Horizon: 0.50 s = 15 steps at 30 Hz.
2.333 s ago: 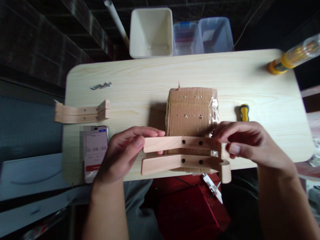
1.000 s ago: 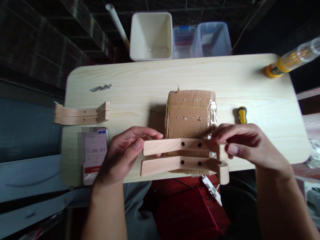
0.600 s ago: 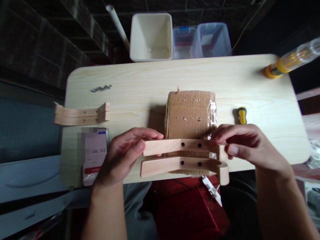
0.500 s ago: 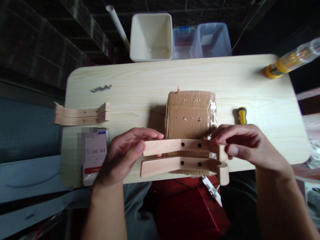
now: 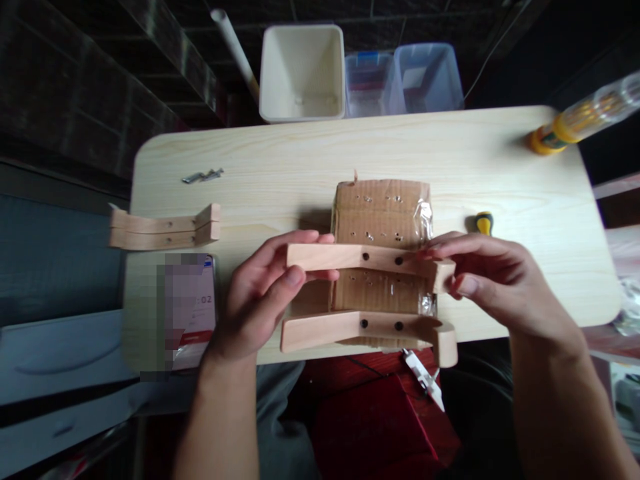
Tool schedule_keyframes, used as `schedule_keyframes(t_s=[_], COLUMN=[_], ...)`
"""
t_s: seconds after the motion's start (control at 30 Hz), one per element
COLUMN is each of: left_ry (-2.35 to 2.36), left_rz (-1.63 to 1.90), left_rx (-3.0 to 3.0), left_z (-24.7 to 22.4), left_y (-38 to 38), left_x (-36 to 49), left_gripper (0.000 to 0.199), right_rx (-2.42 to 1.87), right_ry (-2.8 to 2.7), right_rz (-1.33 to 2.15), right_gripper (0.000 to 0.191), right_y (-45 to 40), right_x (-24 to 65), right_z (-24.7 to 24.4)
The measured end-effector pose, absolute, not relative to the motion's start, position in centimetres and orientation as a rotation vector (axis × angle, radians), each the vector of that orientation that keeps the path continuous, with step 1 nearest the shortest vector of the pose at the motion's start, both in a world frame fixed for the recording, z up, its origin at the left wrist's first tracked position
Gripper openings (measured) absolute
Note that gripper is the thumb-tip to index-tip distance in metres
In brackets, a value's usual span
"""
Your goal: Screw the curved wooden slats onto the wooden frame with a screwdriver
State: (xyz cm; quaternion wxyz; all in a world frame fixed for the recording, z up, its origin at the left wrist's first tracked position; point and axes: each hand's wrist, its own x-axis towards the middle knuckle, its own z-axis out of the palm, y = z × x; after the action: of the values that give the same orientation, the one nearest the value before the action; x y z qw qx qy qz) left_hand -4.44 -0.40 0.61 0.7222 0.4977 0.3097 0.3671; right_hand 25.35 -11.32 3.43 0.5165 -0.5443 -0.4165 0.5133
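Both hands closed on one piece on my feed: left hand (image 5: 257,290) has thumb and fingers around the plain flat end, right hand (image 5: 505,277) pinches the curled end between thumb and fingers. So the held wooden hook (image 5: 382,259) spans the gap between my two grips, two dark round spots in its middle; holes or screw heads, can't tell. It runs across the cardboard box (image 5: 380,217), which lies below and beyond the grip, small punctures in its top, clear tape down the side by the right hand. Contact between held piece and box, can't tell. Second wooden hook (image 5: 381,325), same shape, sits nearer the wearer than the grip, roughly parallel, apart from the held one, across the box's near end; whether fixed, can't tell. Left of left hand: phone (image 5: 195,347) just beside the wrist, partly pixelated; past it a stacked pair of wooden hooks (image 5: 165,230), touching each other, and farther out loose screws (image 5: 203,176). Just beyond right hand: stubby yellow-black screwdriver (image 5: 484,223). Well out past it: clear tube with a yellow base (image 5: 575,127), on the table (image 5: 270,180) too
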Motion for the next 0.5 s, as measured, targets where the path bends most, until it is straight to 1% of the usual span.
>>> schedule_keyframes(t_s=[0.23,0.5], left_ry=[0.683,0.709], left_rz=[0.771,0.764], left_rx=[1.138,1.119], left_z=[0.86,0.52], left_y=[-0.36,-0.42], left_x=[-4.65,-5.08], left_gripper=[0.032,0.036], right_rx=[-1.333,-1.336], right_ry=[-0.999,-0.951], right_rz=[1.217,1.285], right_gripper=[0.021,0.02], right_y=[-11.44,-11.47], right_x=[25.64,25.54], right_z=[2.81,2.93])
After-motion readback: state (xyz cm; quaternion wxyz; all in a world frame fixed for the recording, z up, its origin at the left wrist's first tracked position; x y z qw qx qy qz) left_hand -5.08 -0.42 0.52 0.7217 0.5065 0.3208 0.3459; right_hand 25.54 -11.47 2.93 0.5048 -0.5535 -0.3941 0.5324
